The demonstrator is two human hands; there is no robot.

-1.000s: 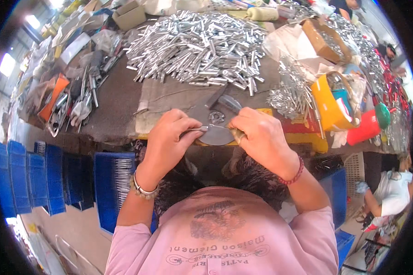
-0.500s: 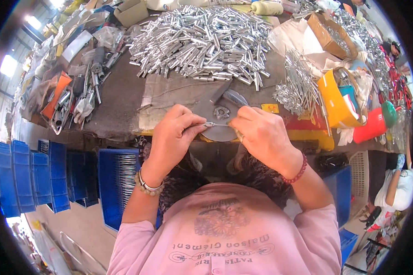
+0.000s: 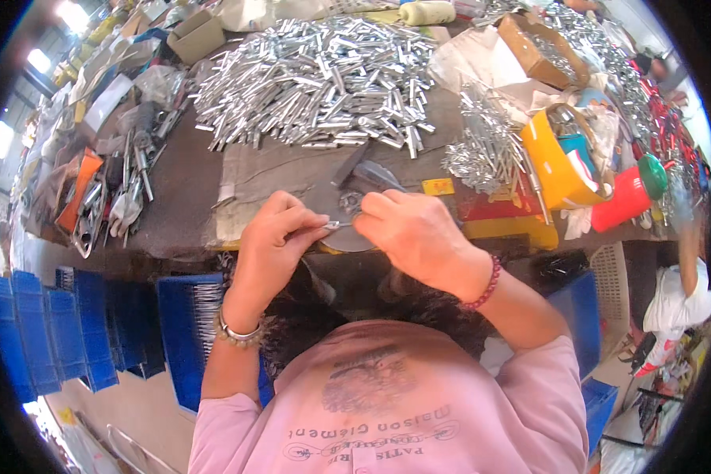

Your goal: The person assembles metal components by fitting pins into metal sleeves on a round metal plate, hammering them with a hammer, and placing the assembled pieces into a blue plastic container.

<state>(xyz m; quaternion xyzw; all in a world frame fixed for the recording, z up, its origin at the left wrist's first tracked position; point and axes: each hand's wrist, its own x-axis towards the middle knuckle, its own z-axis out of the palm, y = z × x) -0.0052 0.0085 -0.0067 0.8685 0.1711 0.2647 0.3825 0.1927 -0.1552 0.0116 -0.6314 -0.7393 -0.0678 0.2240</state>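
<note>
While both forearms come up from below in a pink shirt, the hands meet at the near edge of a cluttered workbench. L hand pinches a small silver metal piece b/w thumb & index; the piece sits in the gap b/w the hands, pointing R. R hand is just beside its other end, fingers curled & bunched; can't tell if they grip it, as fingertips are hidden. L wrist has bracelets; R wrist has a red beaded one.

Under the hands: a grey plate w/ rounded near end. Beyond it, a big pile of silver tubes. To the R: thin metal rods, a yellow container, then a red tub w/ green top. Far L: assorted tools etc. Below bench, L side: blue crates.
</note>
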